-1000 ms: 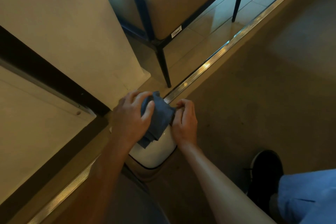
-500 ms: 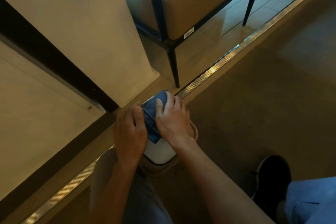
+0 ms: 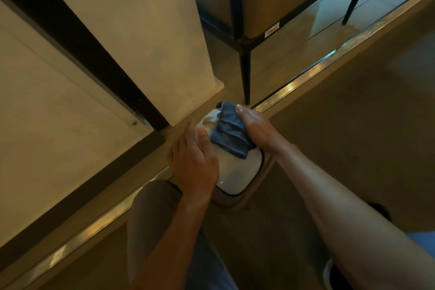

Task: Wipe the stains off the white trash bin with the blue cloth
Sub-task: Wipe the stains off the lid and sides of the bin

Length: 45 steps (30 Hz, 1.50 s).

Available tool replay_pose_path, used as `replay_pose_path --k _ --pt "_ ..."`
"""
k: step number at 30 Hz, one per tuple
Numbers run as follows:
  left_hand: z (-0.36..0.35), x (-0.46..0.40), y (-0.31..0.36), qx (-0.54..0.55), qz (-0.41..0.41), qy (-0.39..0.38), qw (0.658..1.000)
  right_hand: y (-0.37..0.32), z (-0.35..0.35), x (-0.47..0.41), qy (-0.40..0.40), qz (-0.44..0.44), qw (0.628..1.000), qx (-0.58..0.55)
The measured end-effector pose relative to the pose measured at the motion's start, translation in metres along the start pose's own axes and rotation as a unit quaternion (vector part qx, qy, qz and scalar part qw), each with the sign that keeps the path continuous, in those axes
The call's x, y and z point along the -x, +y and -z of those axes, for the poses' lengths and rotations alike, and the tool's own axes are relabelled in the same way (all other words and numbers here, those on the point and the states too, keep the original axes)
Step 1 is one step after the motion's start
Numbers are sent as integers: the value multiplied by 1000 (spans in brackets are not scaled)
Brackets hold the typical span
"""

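Right hand (image 3: 256,130) presses bunched blue cloth (image 3: 231,135) flat-fingered onto white trash bin (image 3: 237,172) lid; left hand (image 3: 194,163) spread beside, steadying bin. Cloth soft, bin likely light, slick; brace lid edge.

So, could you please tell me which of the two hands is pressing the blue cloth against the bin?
The right hand presses the blue cloth; the left hand only rests bare on the white trash bin.

Left hand (image 3: 194,167) resting flat, right hand (image 3: 259,129) pressing
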<state>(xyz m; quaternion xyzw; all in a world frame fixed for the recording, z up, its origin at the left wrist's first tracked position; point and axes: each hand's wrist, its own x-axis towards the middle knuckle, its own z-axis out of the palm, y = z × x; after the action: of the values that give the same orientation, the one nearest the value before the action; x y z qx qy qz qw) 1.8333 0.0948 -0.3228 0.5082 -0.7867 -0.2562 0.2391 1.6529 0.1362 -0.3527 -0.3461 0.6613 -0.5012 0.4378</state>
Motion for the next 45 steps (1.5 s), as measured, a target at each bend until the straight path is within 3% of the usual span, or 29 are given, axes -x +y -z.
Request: replay_pose_path --k 4,9,12,18,23,25,31,35,38,43,45 --pt "1 -1 -3 -25 -8 -3 1000 13 3 13 3 20 1000 -12" --pt "-1 -5 -6 -51 1 -5 999 59 -10 58 152 58 987 -1" --pt "0 -7 -10 -55 -18 -13 998 69 -14 71 183 57 981 -3" --pt "0 -7 -13 -71 -23 -26 997 26 -6 25 84 4 996 -11" --pt "0 -9 -13 -73 -20 -23 997 -4 5 -10 -59 -33 997 -23" --pt "-1 -8 -13 -72 -16 -15 997 -2 7 0 -53 -35 998 -24" --pt "-1 -8 -11 -74 -14 -15 997 32 -2 62 89 -43 995 -17" --pt "2 -8 -12 -74 -30 -23 997 31 -13 71 123 -32 992 -16" --pt "2 -8 -14 -74 -36 -27 996 17 -6 41 83 -48 995 11" --pt "1 -9 -18 -78 -29 -24 996 -5 7 -12 -61 -60 996 6" --pt "0 -10 -18 -75 -25 -22 997 -2 7 -10 -67 -53 996 2"
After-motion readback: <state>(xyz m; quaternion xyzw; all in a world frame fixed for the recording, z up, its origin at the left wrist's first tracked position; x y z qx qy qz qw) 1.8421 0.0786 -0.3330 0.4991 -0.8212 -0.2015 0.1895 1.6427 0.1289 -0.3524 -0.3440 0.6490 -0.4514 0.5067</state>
